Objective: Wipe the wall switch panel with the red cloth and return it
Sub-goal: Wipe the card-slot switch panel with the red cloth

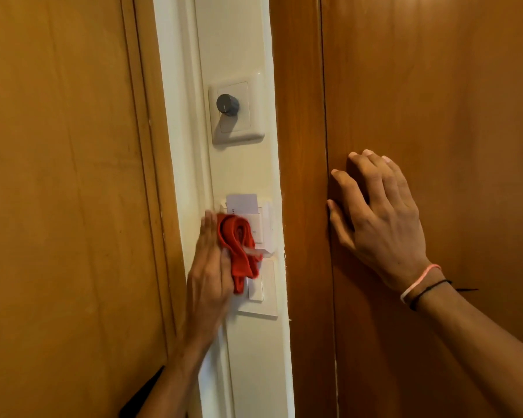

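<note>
My left hand (207,267) holds a bunched red cloth (239,248) and presses it against the white wall strip, over the left part of a key-card holder (261,227) with a white card (242,203) standing in it. Just below sits a white rocker switch panel (264,294), its left side hidden by my hand and the cloth. My right hand (378,218) lies flat with fingers spread on the brown wooden panel to the right, holding nothing.
Higher on the cream wall strip (254,357) is a white plate with a grey round dimmer knob (227,104). Brown wooden panels (58,206) flank the strip on both sides.
</note>
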A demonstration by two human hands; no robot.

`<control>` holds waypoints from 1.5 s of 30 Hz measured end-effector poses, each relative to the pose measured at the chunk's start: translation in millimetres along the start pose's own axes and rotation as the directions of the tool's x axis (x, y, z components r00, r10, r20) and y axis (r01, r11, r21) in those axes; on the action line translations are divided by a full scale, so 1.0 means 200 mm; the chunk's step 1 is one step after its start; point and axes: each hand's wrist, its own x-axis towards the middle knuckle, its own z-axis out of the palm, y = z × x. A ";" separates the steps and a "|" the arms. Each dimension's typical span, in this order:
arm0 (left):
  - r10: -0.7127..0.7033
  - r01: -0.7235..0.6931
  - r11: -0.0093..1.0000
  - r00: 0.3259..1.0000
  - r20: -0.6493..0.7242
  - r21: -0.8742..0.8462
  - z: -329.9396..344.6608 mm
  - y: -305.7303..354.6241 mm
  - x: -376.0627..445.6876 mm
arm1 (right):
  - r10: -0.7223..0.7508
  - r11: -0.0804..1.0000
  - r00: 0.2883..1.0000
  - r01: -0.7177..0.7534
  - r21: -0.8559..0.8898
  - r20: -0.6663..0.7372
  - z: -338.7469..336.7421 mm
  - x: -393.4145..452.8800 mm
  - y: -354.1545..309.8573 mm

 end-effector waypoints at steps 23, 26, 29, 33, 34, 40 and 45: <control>0.017 0.044 0.941 0.984 -0.176 0.335 0.18 0.12 -0.19 | 0.000 1.000 1.000 0.000 0.013 0.003 -0.01 0.00 0.02; 0.115 -0.064 0.896 0.989 -0.091 0.439 0.19 0.12 -0.22 | 0.002 1.000 1.000 -0.002 0.016 -0.007 0.00 0.00 0.01; 0.256 -0.239 0.813 0.966 0.043 0.530 0.20 0.15 -0.23 | -0.007 1.000 1.000 0.008 0.026 -0.030 0.00 0.01 0.01; 0.266 -0.258 0.748 0.961 0.080 0.612 0.20 0.28 -0.08 | 0.000 0.999 1.000 0.001 0.044 -0.028 0.00 0.00 0.01; 0.265 -0.262 0.726 0.960 0.092 0.636 0.21 0.31 -0.03 | -0.001 0.999 1.000 0.002 0.042 -0.025 0.00 0.00 0.01; 0.218 -0.202 0.774 0.975 0.047 0.600 0.23 0.30 -0.12 | 0.001 0.998 1.000 0.000 0.067 -0.016 -0.01 0.00 0.02; 0.135 -0.118 0.795 0.991 0.016 0.595 0.23 0.36 -0.01 | -0.006 0.998 1.000 0.008 0.065 -0.022 -0.02 0.00 0.02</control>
